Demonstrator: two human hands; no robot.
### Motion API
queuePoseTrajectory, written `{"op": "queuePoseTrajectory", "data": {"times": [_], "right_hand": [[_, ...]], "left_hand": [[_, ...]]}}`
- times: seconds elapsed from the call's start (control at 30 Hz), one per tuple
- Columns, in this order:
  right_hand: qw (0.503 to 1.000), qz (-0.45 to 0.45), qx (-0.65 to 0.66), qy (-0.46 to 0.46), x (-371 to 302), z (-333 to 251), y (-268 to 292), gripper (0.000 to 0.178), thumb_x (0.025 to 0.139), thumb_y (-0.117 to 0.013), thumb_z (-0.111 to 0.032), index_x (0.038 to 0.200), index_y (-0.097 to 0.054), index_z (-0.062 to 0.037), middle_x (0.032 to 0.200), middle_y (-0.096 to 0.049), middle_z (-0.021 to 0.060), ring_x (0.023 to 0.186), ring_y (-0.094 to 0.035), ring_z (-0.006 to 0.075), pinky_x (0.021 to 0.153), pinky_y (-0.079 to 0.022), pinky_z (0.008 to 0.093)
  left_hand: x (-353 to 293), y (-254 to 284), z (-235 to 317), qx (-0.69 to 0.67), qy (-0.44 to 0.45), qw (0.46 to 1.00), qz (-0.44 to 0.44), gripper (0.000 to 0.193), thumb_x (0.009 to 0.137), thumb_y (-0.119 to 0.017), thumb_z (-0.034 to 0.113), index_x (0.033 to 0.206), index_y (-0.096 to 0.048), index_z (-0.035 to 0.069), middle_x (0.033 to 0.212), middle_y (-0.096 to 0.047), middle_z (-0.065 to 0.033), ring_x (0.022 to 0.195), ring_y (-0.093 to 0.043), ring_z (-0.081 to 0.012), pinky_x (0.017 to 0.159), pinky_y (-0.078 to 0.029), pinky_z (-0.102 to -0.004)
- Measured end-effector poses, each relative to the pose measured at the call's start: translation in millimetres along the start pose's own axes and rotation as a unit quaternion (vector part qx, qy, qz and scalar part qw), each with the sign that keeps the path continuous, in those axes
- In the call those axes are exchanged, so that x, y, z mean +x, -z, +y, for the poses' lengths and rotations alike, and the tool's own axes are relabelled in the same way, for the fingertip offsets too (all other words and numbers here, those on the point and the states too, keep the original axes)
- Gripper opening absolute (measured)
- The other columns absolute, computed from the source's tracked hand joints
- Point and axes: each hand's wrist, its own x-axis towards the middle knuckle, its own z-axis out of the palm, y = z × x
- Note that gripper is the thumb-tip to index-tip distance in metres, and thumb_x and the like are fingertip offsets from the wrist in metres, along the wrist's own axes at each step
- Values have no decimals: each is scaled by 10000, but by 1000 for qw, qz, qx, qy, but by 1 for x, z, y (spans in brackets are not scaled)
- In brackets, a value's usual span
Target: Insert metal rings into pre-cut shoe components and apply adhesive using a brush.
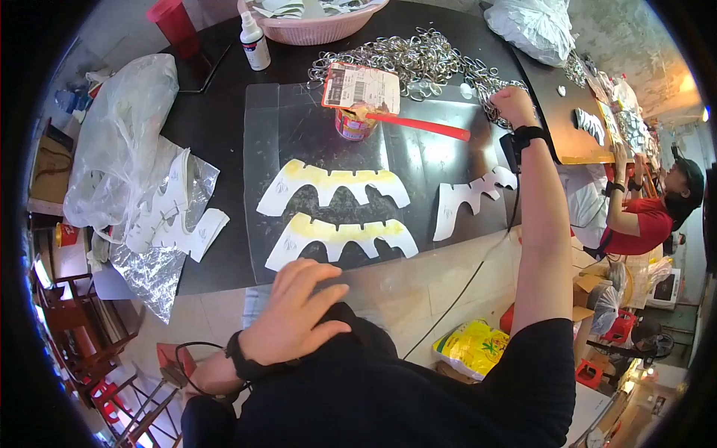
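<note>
My left hand (299, 310), fingers apart and holding nothing, hovers at the table's near edge, by the lower of two white scalloped pieces (287, 243). The upper white scalloped piece (280, 193) lies just behind it; both have a yellowish coating along their notched upper edge. My right hand (515, 108) reaches far right with its fingers curled closed, at the end of a heap of silvery metal rings (418, 60); what they hold, if anything, is hidden. Nearer me on that side lies a plain white scalloped piece (452, 209).
Behind the pieces stands a small tin (355, 127), with a red-handled brush (433, 128) and a labelled card (361, 87) across its top. A white bottle (255, 45) and pink basket (321, 30) stand farther back. Plastic bags (123, 142) lie left. A person in red (642, 224) works at right.
</note>
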Motion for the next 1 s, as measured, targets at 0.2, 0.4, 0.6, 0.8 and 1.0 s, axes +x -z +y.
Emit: {"op": "queuePoseTrajectory", "data": {"times": [0.2,0.4,0.6,0.8,1.0], "right_hand": [[931,-25,356,-80,-24,-12,33,115,792,-619,-89,824,-594,19,661,-599,64,541,-574,128,490,-472,233],[888,-65,447,-88,-57,-64,83,141,844,-587,-11,977,-552,25,775,-571,55,660,-578,116,609,-515,231],[900,-114,410,-92,-92,-74,112,277,874,-559,-77,1145,-545,-18,868,-596,36,703,-562,81,641,-487,197],[903,-95,409,-90,-138,-57,142,278,880,-558,-85,1150,-541,-22,845,-586,6,708,-551,69,662,-478,209],[882,-117,445,-105,-188,-65,130,262,891,-558,-85,1150,-547,-43,815,-566,-9,724,-534,58,649,-433,190]], "left_hand": [[2,40,-20,78,20,997,15,593,676,-761,220,1177,-517,17,1244,-449,-173,1162,-427,-357,993,-342,-411],[87,70,-85,10,109,991,83,757,696,-755,276,1279,-399,-50,1262,-435,-207,1190,-417,-354,1005,-342,-375],[165,58,-135,74,112,988,80,881,571,-804,397,1260,-438,-12,1209,-489,-213,1120,-444,-351,986,-321,-399],[179,46,-145,112,103,980,131,882,513,-830,386,1259,-474,78,1164,-517,-152,1108,-427,-338,982,-294,-402],[192,36,-158,61,63,985,148,787,494,-826,384,1199,-544,179,1178,-549,-79,1111,-408,-320,946,-304,-448]]}}
